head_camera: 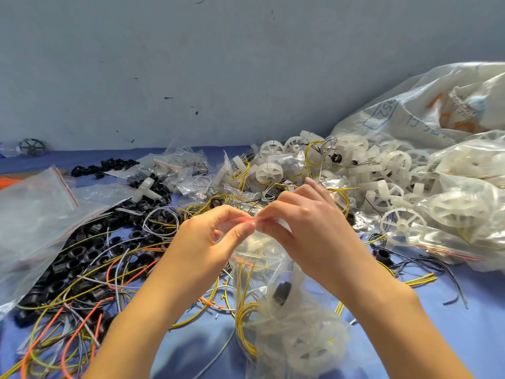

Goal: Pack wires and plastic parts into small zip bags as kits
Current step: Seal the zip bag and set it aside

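Observation:
A small clear zip bag (284, 318) with a red seal strip hangs between my hands at the centre. It holds yellow wires, a white plastic wheel and a black ring. My left hand (207, 239) pinches the red strip at its left end between thumb and fingers. My right hand (306, 228) pinches the same strip at its right end. Loose yellow, orange and grey wires (82, 305) lie tangled on the blue cloth at the lower left, among black plastic rings (82, 255).
White plastic wheels (393, 165) are heaped at the back right beside large clear sacks (437, 110). Filled kits in bags (470, 214) lie at the right. Empty zip bags (35, 214) lie at the left, more (175, 162) at the back. A grey wall stands behind.

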### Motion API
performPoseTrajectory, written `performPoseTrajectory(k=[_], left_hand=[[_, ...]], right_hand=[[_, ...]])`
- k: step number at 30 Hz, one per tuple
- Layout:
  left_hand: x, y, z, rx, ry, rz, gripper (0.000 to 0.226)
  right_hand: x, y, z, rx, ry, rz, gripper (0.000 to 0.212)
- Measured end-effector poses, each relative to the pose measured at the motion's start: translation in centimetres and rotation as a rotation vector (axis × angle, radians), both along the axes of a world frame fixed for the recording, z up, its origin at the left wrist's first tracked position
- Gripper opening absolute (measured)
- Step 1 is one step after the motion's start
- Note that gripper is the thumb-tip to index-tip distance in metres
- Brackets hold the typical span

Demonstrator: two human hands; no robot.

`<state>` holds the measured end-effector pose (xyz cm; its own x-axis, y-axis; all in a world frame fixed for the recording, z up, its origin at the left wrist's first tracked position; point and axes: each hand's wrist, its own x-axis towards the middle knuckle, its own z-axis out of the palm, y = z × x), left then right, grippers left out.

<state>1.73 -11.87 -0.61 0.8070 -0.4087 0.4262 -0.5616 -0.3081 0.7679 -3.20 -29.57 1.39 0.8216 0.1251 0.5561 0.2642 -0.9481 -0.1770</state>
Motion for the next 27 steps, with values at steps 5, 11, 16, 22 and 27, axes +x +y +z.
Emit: performPoseTrajectory(k=[5, 11, 16, 22, 27], left_hand=[[0.0, 0.3, 0.3, 0.017, -0.043, 0.052, 0.016], [-0.1, 0.2, 0.5, 0.168, -0.139, 0.066, 0.012], [-0.2, 0.0, 0.7, 0.227, -0.228, 0.121, 0.015], [-0.8, -0.3, 1.3, 0.250, -0.291, 0.138, 0.023], [-0.6, -0.2, 1.2, 0.274, -0.302, 0.155, 0.014]], right_hand=[[-0.1, -1.0, 0.3, 0.025, -0.003, 0.002, 0.017], [-0.4, -0.6, 0.1, -0.014, -0.052, 0.006, 0.013], [-0.3, -1.4, 0.3, 0.003, -0.044, 0.015, 0.014], [-0.4, -1.3, 0.2, -0.012, -0.083, 0.008, 0.013], [-0.3, -1.9, 0.1, 0.029, -0.114, 0.026, 0.016]])
